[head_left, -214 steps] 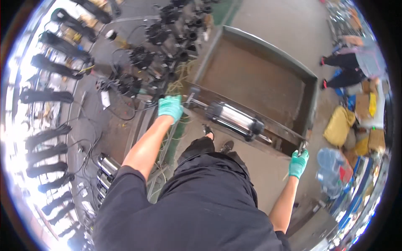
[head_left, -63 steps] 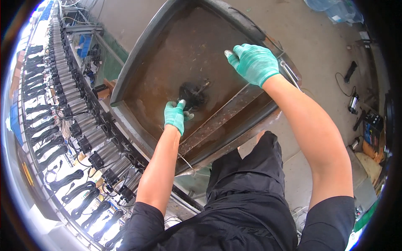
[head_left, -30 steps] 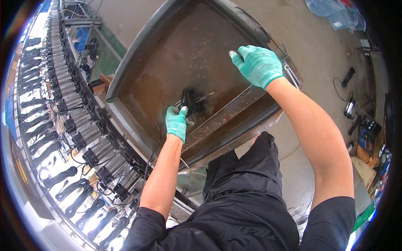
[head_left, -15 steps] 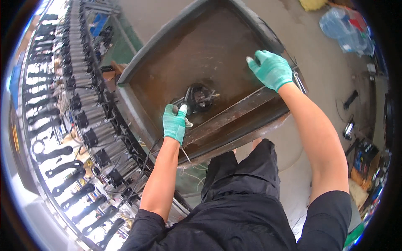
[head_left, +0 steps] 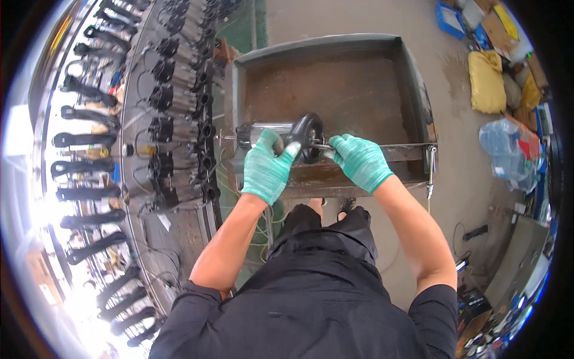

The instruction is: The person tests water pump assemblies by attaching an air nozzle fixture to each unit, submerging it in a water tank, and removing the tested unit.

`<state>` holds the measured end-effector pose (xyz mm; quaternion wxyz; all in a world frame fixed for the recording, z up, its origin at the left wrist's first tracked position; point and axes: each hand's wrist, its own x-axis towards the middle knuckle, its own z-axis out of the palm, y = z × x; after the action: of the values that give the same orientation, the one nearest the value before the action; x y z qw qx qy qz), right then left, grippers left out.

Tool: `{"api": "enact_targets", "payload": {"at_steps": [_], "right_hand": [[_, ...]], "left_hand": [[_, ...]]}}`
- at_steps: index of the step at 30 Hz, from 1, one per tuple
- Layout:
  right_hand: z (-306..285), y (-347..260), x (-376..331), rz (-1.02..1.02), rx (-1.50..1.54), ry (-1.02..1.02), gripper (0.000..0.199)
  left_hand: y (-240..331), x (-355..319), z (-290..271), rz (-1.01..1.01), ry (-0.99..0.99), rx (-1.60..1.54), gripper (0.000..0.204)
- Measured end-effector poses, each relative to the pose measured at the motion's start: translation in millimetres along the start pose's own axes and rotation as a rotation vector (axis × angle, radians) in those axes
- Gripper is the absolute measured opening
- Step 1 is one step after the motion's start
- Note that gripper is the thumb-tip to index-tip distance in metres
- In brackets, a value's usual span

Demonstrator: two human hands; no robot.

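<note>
A silver cylinder with a black bulging collar lies crosswise over the near part of a metal tank with a brown inside. My left hand, in a green knit glove, grips the cylinder beside the collar, thumb toward the collar. Out of the collar's right side comes a thin metal rod. My right hand, gloved alike, has its fingers closed round the rod's outer end. The cylinder's underside is hidden by the left glove.
A metal bar spans the tank. A silver wrench-like tool hangs at its right edge. Left stand rows of similar black and silver cylinders and black handle-shaped parts. Right on the floor are a yellow sack and clear plastic bags.
My right hand has come left and closed on the rod. The cylinder, low in the tank before, is now raised and level in my left hand. The view has turned.
</note>
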<state>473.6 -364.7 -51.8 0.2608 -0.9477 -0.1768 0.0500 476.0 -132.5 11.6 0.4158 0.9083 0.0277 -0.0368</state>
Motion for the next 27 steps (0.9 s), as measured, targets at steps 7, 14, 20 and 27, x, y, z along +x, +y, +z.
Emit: {"api": "enact_targets", "payload": {"at_steps": [7,14,20,27], "right_hand": [[34,16,-47,-0.036,0.301,0.045,0.024],[77,55,-81,0.111,0.450,-0.101,0.024],[83,57,-91,0.263,0.512,-0.171,0.028],[61,54,-77,0.900,0.915,-0.404,0.042]], "left_hand": [[14,-54,22,-0.082,-0.068,0.105,0.036],[-9,-72,74,-0.083,-0.156,0.093,0.031],[-39,-69,65,0.023,-0.282,0.052,0.030],[-178,-41,-91,0.456,-0.099,0.736,0.052]]}}
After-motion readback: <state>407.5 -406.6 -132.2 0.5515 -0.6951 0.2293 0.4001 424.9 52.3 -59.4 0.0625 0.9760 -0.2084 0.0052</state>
